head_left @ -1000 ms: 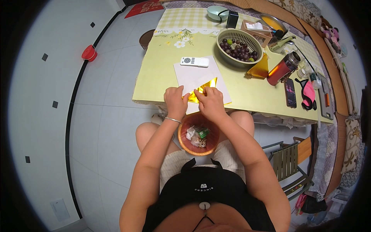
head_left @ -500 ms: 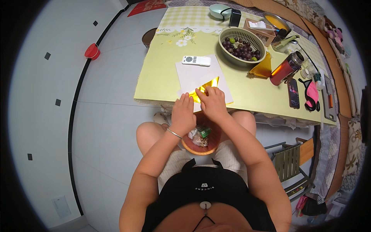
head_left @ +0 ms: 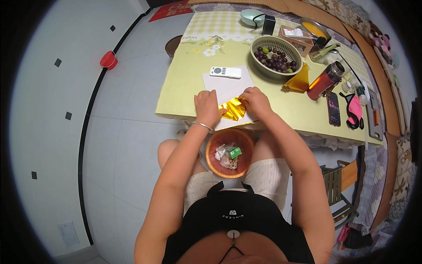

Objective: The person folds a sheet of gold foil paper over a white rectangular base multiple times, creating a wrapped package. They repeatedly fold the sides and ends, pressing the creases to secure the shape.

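A sheet of shiny gold foil paper (head_left: 234,110), partly folded, lies on white paper (head_left: 223,89) near the table's front edge. My left hand (head_left: 207,107) is at its left side, the thumb on the foil and the fingers bent over the white paper's edge. At the right, my right hand (head_left: 258,103) has its thumb and fingers closed on the foil's upper corner. Just beyond the foil rests a white remote control (head_left: 226,72) on the paper. A folded gold foil piece (head_left: 299,80) stands farther right.
A basin of grapes (head_left: 276,57) sits beyond my right hand. To the right are a red thermos (head_left: 324,82), a phone (head_left: 333,109) and a pink mask (head_left: 354,110). Below the table edge, a waste bin (head_left: 212,163) with litter stands between my knees.
My hands have moved apart, the left to the left and the right to the right. The gold foil has changed from a pointed triangle to a shorter, crinkled shape.
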Motion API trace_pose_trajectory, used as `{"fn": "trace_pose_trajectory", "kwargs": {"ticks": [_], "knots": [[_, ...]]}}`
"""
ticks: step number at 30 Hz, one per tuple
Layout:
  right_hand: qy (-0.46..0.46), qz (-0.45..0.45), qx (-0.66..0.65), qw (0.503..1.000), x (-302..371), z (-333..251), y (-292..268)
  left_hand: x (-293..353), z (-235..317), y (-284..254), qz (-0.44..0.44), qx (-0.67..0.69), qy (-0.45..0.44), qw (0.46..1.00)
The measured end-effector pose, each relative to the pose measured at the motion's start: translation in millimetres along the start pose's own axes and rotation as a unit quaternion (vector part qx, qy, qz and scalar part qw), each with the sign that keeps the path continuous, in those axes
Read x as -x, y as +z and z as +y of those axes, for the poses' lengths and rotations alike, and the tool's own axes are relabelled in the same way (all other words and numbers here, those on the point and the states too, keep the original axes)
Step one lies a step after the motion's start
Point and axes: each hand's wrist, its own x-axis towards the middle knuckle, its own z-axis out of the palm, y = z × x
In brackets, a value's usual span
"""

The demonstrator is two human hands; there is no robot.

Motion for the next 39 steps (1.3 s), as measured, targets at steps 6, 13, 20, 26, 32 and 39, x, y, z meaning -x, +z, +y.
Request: {"fn": "trace_pose_trajectory", "kwargs": {"ticks": [6,13,20,26,32,39], "knots": [[-0.105,0.000,0.057,0.993,-19,-10,-15,-16,11,-23,-0.146,-0.020,0.029,0.989],[-0.172,-0.188,0.083,0.963,-24,-8,-21,18,32,5,-0.040,-0.033,0.132,0.990],[-0.149,-0.084,0.031,0.985,12,16,-1,56,24,23,-0.049,0.023,0.110,0.992],[-0.072,-0.090,-0.045,0.992,12,9,7,42,17,19,-0.110,0.059,0.128,0.984],[-0.062,-0.140,0.012,0.988,16,5,1,44,19,1,-0.161,0.028,0.162,0.973],[-0.069,-0.167,0.055,0.982,15,5,-2,62,23,-9,-0.181,-0.002,0.187,0.966]]}}
